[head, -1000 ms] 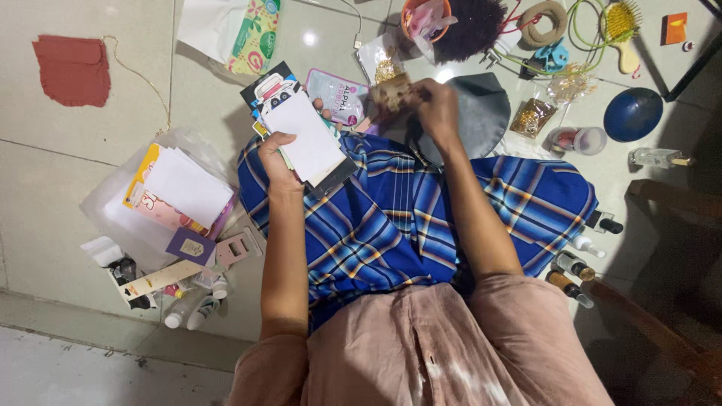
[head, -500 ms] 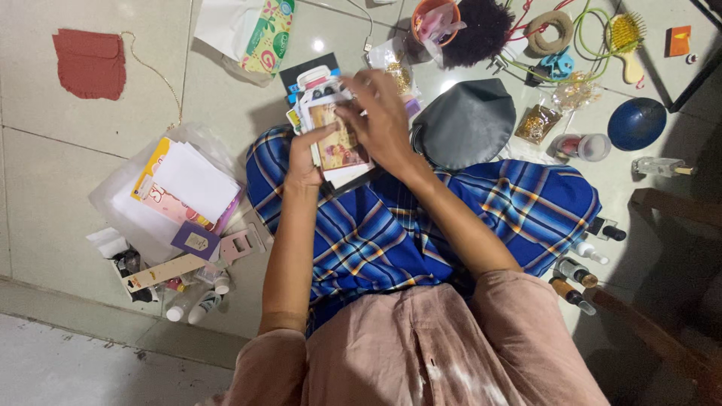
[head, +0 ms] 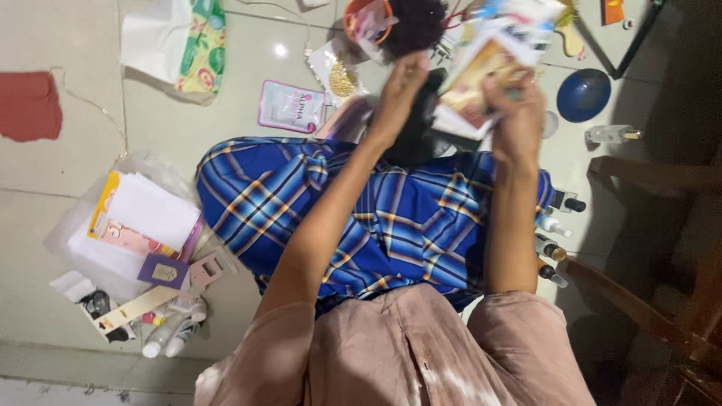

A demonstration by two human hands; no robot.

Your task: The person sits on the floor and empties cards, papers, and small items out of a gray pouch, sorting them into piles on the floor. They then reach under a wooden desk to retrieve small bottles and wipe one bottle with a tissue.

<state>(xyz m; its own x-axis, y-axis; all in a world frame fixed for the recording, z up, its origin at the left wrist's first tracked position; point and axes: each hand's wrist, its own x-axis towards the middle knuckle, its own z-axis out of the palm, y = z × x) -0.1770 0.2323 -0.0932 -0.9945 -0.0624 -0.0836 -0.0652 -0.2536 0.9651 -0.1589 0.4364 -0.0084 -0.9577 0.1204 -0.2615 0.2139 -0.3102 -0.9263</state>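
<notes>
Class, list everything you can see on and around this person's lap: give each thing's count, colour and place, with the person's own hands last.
Stack of packets: one stack, multicoloured, held in the right hand.
Blue checked cloth: one, over the lap.
Pink sachet: one, on the floor tiles ahead.
Blue bowl: one, floor, far right.
Clear bag of papers: one, white and yellow contents, floor, left.
Red cloth: one, far left.
Small bottles: several, beside the right knee.
Left hand: raised, empty as far as shows.
Right hand: gripping the packets.
</notes>
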